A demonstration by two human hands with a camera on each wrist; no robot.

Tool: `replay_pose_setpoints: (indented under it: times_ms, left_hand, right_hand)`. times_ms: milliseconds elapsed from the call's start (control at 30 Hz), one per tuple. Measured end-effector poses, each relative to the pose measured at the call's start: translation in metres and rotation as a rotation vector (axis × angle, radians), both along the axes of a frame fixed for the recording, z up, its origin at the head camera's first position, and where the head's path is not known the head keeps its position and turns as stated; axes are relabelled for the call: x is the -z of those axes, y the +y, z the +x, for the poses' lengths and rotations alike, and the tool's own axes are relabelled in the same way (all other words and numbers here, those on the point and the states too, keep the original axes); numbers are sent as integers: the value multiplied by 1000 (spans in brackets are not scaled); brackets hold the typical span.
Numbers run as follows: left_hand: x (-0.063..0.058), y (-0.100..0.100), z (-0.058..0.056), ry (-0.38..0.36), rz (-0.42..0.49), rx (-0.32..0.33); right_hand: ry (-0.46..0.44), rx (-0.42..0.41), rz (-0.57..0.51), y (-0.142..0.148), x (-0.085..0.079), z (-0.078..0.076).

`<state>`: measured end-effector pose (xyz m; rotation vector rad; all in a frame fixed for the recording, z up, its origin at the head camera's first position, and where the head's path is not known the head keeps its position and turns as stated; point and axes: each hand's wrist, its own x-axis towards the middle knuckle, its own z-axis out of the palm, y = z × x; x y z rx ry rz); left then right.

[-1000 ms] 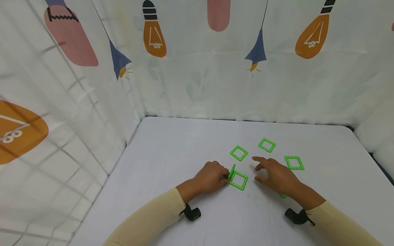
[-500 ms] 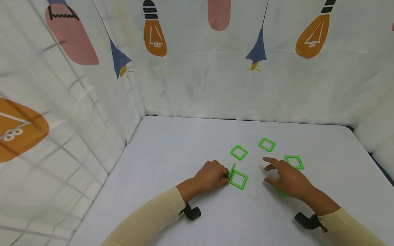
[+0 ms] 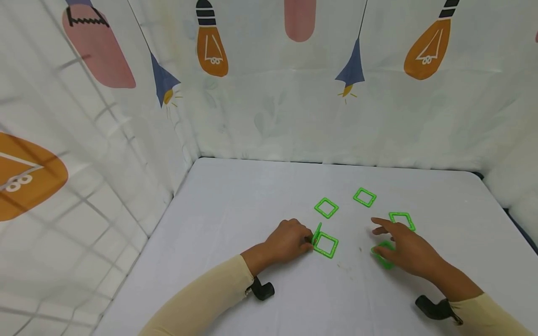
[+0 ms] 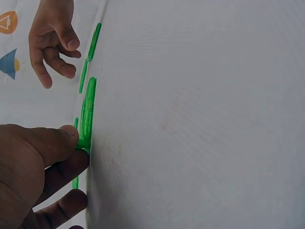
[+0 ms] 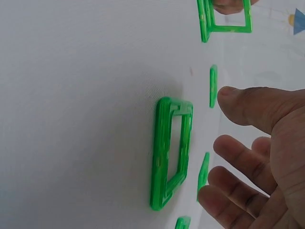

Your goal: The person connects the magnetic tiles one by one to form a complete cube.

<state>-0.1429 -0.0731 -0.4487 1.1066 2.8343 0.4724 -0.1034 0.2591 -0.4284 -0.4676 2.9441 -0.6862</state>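
Note:
My left hand (image 3: 287, 240) pinches a green square-frame magnetic tile (image 3: 317, 232) that stands upright. Its lower edge meets the left edge of a flat green tile (image 3: 334, 249) on the table. In the left wrist view, the thumb and a finger hold the standing tile (image 4: 76, 125) near its base. To the right, my right hand (image 3: 409, 249) hovers with loosely spread fingers and nothing in its grasp. Below its thumb lies another green tile (image 5: 162, 152), partly hidden in the head view; it looks thick, perhaps two stacked, but I cannot tell.
Three more green tiles lie flat further back: a left one (image 3: 331, 203), a middle one (image 3: 368, 192) and a right one (image 3: 399, 214), partly covered by the right hand. The white table (image 3: 252, 186) meets a printed curtain (image 3: 273, 116) behind and at the left.
My right hand has moved away from the joined tiles, to the right and slightly nearer, over the thick-looking tile. The left hand and its upright tile have stayed in place.

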Motion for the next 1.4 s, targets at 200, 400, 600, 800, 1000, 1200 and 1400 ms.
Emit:
replay_pose_setpoints:
  times_ms: [200,400,600,800,1000,1200,1400]
  left_hand:
    - [-3,1,1,-7,4,6]
    - [-4,1,1,-3,-4,11]
    - [-4,1,1,1,-4,11]
    - [-4,1,2,0,-3,7]
    - [-5,1,2,-4,-4,2]
    - [-5,0,2,-4,-6,3]
    - [-4,0,2,4,7,9]
  right_hand:
    - [-1,-17,11,13,3,1]
    - [-20,-44,-4,25,4,4]
    - [-8,-59,9,33,7,8]
    - [-10,-80,4,36,10,11]
    - [-7,-79,26,35,15,10]
    - [-7,-87,53,35,17,9]
    - [6,-92,65,35,17,8]
